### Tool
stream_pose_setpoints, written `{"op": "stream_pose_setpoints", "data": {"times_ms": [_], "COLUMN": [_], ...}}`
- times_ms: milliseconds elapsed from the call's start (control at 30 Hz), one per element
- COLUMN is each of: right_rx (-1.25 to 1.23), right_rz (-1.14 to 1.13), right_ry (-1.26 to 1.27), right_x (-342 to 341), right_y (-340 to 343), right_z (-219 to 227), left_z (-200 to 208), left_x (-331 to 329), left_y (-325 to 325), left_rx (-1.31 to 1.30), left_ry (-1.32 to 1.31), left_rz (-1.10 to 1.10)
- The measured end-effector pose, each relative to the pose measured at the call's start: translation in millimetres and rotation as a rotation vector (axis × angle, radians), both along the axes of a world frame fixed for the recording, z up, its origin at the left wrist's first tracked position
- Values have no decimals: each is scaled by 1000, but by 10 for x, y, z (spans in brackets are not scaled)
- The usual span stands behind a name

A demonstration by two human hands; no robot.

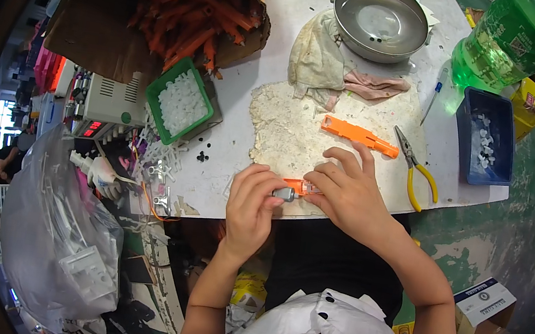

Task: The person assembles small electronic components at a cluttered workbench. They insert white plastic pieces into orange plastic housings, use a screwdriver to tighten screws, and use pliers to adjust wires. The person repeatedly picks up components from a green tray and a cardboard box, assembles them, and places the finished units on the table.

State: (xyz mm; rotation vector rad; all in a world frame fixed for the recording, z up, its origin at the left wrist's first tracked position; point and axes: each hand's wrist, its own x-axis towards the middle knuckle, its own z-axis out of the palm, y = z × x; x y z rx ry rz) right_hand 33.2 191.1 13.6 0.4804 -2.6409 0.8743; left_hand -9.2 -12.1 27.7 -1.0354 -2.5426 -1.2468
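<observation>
Left grip [252, 201]: was clamped on a grey block [283, 193], partly covered.
Right grip [349, 196]: pinched an orange piece [293, 185], hiding one end.
Orange piece: lay between both grips, its join to the block unclear.
Carton [97, 31]: stood toward half past ten, cut off above.

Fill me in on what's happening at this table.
The person's left hand holds a small grey piece against an orange plastic part gripped by the right hand. Another orange plastic part lies just beyond, with yellow-handled pliers to its right. A green tray of white pieces sits off left.
</observation>
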Motion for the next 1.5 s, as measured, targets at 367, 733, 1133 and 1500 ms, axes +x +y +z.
{"op": "stream_pose_setpoints", "data": {"times_ms": [367,733,1133,1500], "right_rx": [-313,-332,-431,135], "right_rz": [-20,-38,-65,-585], "right_ry": [204,254,14,-176], "right_x": [411,727,835,510], "right_y": [-96,-41,126,895], "right_z": [454,623,634,54], "left_z": [41,267,182,-75], "left_x": [409,521,767,969], "left_y": [19,151,211,410], "left_rx": [731,571,503,553], "left_ry": [-1022,-633,-918,-1268], "left_rz": [-226,-377,-362,-272]}}
